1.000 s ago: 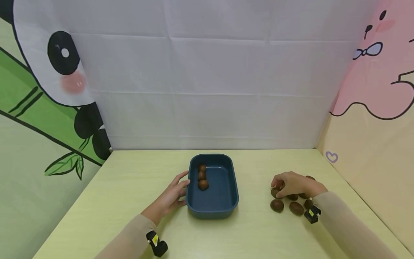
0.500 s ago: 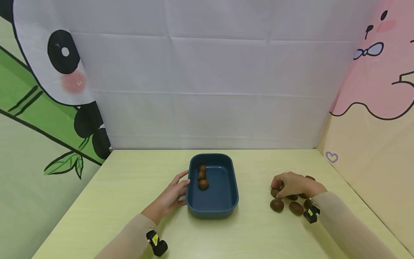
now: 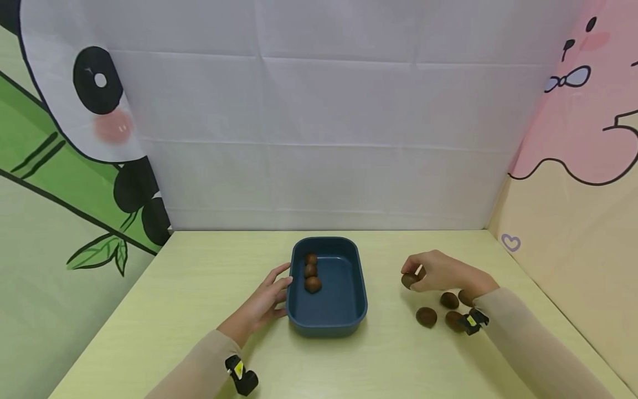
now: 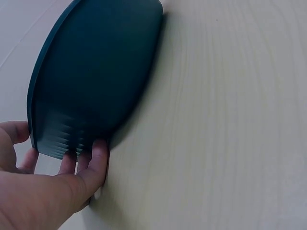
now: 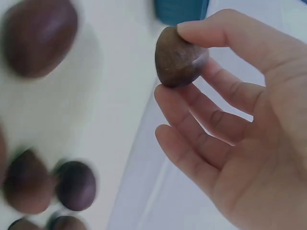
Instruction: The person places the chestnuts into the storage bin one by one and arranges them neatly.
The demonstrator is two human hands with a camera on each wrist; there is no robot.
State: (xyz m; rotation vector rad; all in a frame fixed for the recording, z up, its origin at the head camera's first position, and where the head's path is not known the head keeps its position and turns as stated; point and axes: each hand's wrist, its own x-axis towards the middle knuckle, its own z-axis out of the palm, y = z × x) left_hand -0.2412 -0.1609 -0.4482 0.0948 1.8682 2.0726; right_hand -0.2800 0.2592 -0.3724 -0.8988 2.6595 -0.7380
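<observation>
My right hand (image 3: pixel 438 271) pinches a brown chestnut (image 5: pixel 180 57) between thumb and fingertips, lifted above the table. Below and beside that hand lie several more chestnuts (image 3: pixel 426 317), some partly hidden by the wrist. A dark blue rectangular box (image 3: pixel 344 302) stands mid-table. Inside it, 3 chestnuts (image 3: pixel 313 285) form a line along the left wall. My left hand (image 3: pixel 261 305) touches the box's left side with fairly straight fingers. In the left wrist view, its fingertips (image 4: pixel 99 149) rest against the box's outer wall.
The pale wood-grain table (image 3: pixel 379 360) reaches back to a white cloth wall (image 3: pixel 329 138). Printed panels with cartoon animals stand at left and right. Each sleeve carries a small black wrist camera (image 3: pixel 241 376).
My right hand has picked up a chestnut from the group and moved it up and left, toward the box. The left hand and the box stay in place.
</observation>
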